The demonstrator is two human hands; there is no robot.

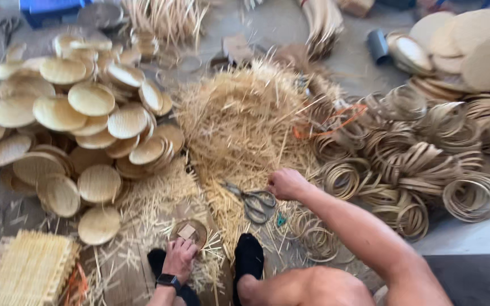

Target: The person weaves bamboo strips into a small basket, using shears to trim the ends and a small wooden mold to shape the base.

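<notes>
Woven discs [75,113] left, rings [421,153] right of trimmings [239,119].

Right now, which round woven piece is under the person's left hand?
The small dark-rimmed disc with a pale square patch, beneath the left hand. The other discs lie piled away, untouched.

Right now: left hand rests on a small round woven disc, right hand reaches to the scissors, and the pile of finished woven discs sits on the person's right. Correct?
One slip: the head view shows the pile of woven discs on the person's left; the rings are on the right. The left hand does rest on the small round woven disc, the right hand at the scissors.
</notes>
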